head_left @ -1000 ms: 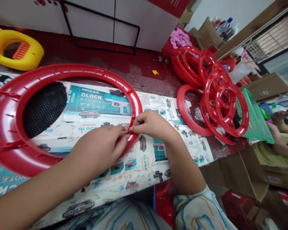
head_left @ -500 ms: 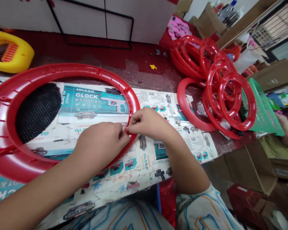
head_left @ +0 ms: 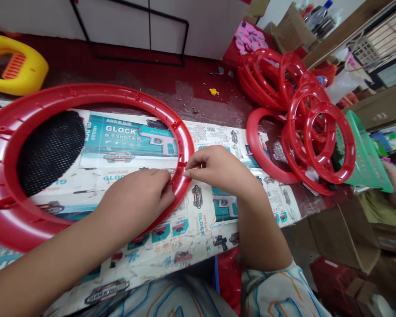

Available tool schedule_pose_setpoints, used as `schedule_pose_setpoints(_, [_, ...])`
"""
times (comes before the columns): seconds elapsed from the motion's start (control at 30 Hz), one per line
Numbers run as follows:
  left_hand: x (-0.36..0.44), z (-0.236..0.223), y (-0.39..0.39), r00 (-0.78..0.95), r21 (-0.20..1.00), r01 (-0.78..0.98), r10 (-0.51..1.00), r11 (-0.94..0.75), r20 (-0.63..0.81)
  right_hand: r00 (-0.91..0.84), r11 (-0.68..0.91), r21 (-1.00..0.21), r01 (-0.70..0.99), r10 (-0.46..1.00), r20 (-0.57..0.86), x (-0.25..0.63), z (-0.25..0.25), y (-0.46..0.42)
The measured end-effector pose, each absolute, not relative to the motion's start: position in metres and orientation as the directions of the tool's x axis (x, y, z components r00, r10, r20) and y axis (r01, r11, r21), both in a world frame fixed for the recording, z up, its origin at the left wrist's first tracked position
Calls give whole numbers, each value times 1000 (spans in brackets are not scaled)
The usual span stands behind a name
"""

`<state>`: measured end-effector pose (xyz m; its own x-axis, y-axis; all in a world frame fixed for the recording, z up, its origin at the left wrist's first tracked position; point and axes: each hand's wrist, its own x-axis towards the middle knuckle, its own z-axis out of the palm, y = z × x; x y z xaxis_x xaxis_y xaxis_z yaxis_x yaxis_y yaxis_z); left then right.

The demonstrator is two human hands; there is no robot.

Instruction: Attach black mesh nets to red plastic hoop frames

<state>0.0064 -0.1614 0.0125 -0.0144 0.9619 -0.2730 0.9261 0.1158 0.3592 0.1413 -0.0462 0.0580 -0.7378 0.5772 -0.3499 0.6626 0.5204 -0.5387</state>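
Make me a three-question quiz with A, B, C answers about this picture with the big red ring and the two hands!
1. Where is the yellow plastic toy part?
A. far left of the table
B. inside the green basket
C. under the right hand

2. What colour is the mesh plastic basket on the right?
A. blue
B. green
C. black

3. What is the left hand doing?
A. hanging in the air
B. resting on the large red plastic ring
C. holding a bottle

Answers:
1 A, the yellow part lies at the table's far left edge, behind the ring.
2 B, the basket beside the pile of smaller red plastic rings is green.
3 B, the left hand lies on the ring's rim, while the right hand pinches at the rim just beside it.
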Motion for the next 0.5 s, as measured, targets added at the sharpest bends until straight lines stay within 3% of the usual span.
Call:
schedule_pose_setpoints(0.13, [4,3,-170,99,403,915,982,-26,-161,-860,680,-530,507,440,-259,147,63,-40])
schedule_pose_setpoints(0.3, [1,-4,-174,247,390,901,964,-190,-101,-878,763,-439,475,372,-302,146,61,-39])
schedule_pose_setpoints(0.4, [-4,-2,-173,225,372,914,966,-164,-126,-850,760,-395,516,396,-348,144,59,-41])
schedule_pose_setpoints(0.5, [-7,3,-173,125,438,897,985,-59,-122,-810,739,-350,575,453,-373,142,58,-44])
